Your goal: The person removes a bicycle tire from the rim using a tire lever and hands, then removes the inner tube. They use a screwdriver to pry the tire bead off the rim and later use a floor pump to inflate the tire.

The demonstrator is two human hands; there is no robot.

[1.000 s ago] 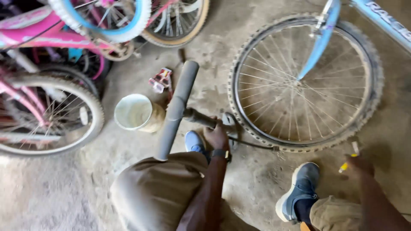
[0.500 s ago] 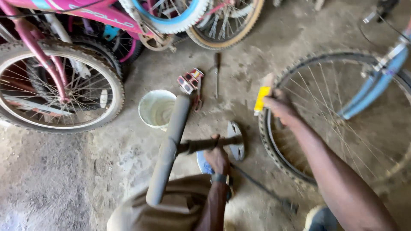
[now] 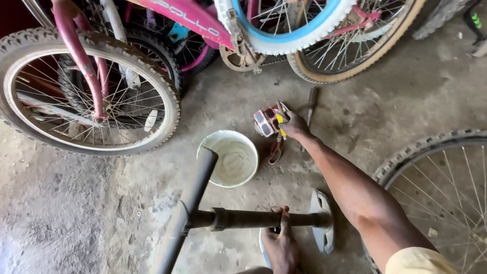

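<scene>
Fingers (image 3: pixel 284 119) of right hand (image 3: pixel 293 124) now closed on a yellow tool, down at the pedals (image 3: pixel 267 122) beyond the bucket (image 3: pixel 234 160); half a second ago higher, near the wheel. Left hand (image 3: pixel 279 243) still grips pump shaft (image 3: pixel 248 219), below bucket.

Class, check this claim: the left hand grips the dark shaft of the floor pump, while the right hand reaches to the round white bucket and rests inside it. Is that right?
Not quite. In the head view the right hand rests on the small red pedal-like part with reflectors beyond the round white bucket, not inside it. The left hand does grip the dark shaft of the floor pump.
</scene>
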